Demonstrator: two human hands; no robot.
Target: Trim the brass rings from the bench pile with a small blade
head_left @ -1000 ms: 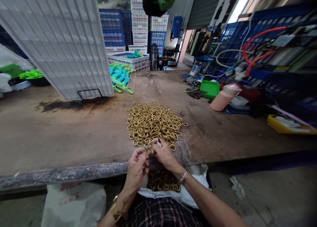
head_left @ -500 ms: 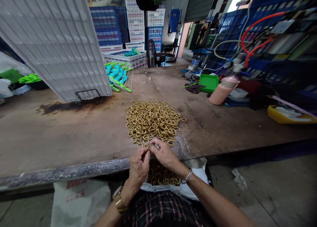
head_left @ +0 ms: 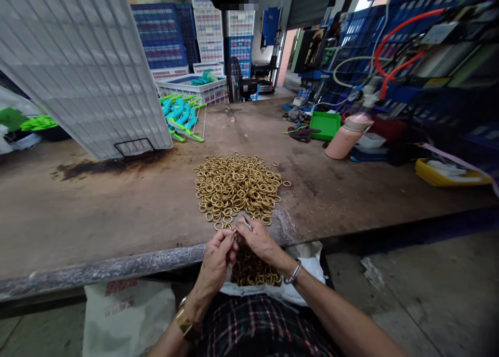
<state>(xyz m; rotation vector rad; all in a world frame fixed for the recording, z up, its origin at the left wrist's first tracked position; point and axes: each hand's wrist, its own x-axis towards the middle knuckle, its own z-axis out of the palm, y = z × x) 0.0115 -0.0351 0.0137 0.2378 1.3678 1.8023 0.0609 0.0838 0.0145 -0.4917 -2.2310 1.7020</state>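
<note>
A heap of gold-coloured rings (head_left: 237, 185) lies on the brown table (head_left: 117, 211), just beyond my hands. My left hand (head_left: 219, 255) pinches a gold ring (head_left: 234, 232) at the table's front edge. Close against it, my right hand (head_left: 257, 238) is closed round a small metal tool (head_left: 247, 223) whose pointed end shows between the fingers. The fingertips of both hands meet at the ring. Below them, over my lap, an open white bag (head_left: 304, 279) holds more rings (head_left: 257, 271).
A tall white plastic tray (head_left: 89, 71) stands at the left, with teal and green toy parts (head_left: 183, 115) beside it. At the right are a pink bottle (head_left: 346, 139), a green tray (head_left: 325, 125) and a yellow tray (head_left: 448, 174). A white sack (head_left: 128, 315) is below the edge.
The view has shifted slightly. The left fingers have turned, and the ring between them now shows. More of the tool's tip stands out from my right hand.
</note>
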